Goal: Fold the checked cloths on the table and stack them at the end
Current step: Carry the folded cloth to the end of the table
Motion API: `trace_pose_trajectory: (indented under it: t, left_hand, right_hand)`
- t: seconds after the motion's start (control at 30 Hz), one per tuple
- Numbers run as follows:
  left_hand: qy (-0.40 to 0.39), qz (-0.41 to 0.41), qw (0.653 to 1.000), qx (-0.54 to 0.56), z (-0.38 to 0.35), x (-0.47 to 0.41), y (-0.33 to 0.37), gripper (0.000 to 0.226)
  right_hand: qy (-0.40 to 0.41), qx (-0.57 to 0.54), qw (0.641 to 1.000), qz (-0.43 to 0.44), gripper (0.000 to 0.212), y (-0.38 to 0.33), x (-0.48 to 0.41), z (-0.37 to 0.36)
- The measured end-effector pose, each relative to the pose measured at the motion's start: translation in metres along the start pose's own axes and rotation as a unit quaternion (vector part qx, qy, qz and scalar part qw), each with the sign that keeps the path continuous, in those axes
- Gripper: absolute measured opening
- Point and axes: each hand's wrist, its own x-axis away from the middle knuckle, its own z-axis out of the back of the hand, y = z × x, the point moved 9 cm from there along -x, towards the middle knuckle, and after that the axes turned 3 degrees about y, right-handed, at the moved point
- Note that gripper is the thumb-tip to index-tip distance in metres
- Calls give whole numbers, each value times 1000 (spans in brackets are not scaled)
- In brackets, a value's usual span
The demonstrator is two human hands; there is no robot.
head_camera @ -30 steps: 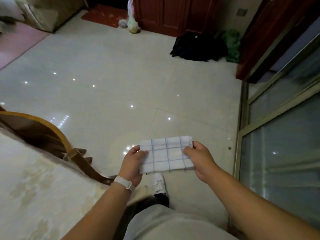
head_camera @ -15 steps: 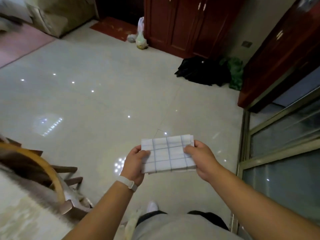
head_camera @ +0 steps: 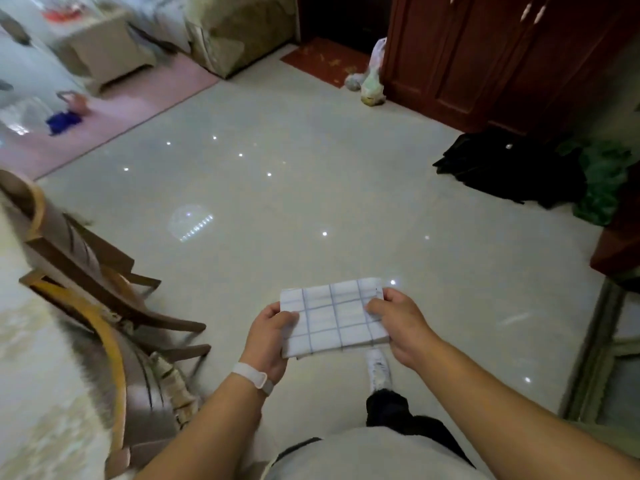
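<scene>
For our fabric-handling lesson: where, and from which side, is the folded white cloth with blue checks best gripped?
Pinch the folded white blue-checked cloth at its two short ends, from either side, thumbs on top, as the left hand and right hand do. A limp layered rectangle likely stays flat that way.

checked cloth point(head_camera: 332, 318) | white, blue grid lines | folded into flat rectangle | held level in air above the floor

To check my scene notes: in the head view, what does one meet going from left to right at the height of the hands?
Pale table top → wooden chair → left hand → folded checked cloth → right hand → metal door frame.
</scene>
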Motion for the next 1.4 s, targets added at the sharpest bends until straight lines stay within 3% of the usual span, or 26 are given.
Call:
trace_pose_trajectory:
  t: [0.2,0.33,0.43,0.8,1.17,1.4]
  left_hand:
    - [41,-11,999,-17,-63,-28,27,33]
    - [69,-33,997,-12,-96,-38,52,42]
    - [89,-44,995,14,-100,-41,69,38]
    - [184,-58,971,137,-43,-56,113,31]
    - [157,-38,967,196,-1,-174,179,21]
    - [134,-37,965,220,56,-239,257,21]
  right_hand:
    - [-35,13,999,-3,36,-51,-77,24]
    - [-63,24,998,7,13,-86,-113,28]
    - [-97,38,995,10,9,-108,-131,16]
    - [-201,94,975,11,12,-151,-153,-80]
    - [-175,143,974,6,24,-191,-217,-171]
    - [-173,176,969,20,33,-240,-246,-280]
